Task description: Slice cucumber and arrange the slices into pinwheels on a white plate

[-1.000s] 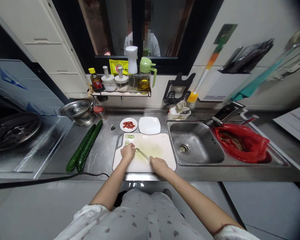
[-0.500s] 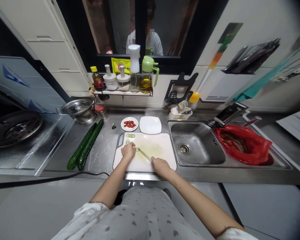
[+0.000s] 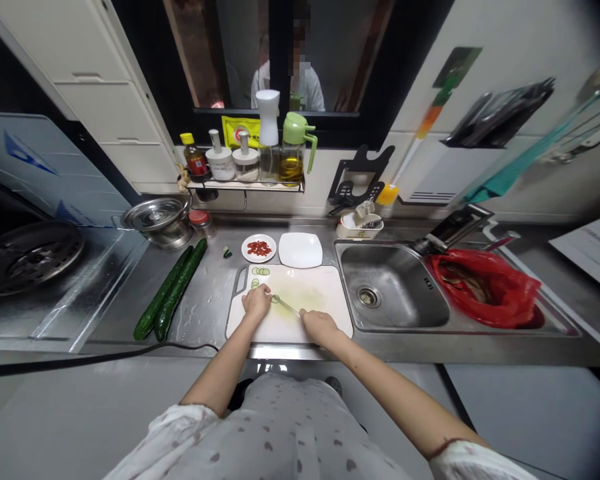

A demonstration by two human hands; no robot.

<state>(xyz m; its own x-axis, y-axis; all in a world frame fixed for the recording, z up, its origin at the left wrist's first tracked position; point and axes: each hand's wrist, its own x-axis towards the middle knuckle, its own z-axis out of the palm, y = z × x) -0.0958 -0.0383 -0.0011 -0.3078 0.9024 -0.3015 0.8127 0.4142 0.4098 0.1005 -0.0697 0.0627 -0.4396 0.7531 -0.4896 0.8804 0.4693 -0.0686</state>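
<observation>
On the white cutting board (image 3: 325, 327) my right hand (image 3: 320, 327) grips a knife (image 3: 291, 309), its thin blade pointing left and away from me. By the tip lies a round cucumber slice (image 3: 275, 299). My left hand (image 3: 257, 303) is closed with bent fingers, the fingertips at the left edge of that slice; the exact contact is hard to see. Several more cucumber slices (image 3: 261, 271) rest at the board's upper left, some partly behind my left hand. Two whole cucumbers (image 3: 173, 293) lie on the counter to the left.
Behind the board stand a plate of chopped red pieces (image 3: 259, 248) and a white square plate (image 3: 301, 250). The sink (image 3: 395, 313) is at the right, with a red plastic bag (image 3: 490, 293) beyond it. A lidded pot (image 3: 157, 222) and a seasoning shelf (image 3: 250, 185) are at the back.
The knife blade has turned a little and its handle has risen slightly with my right hand. My left hand and the slice stay almost in place.
</observation>
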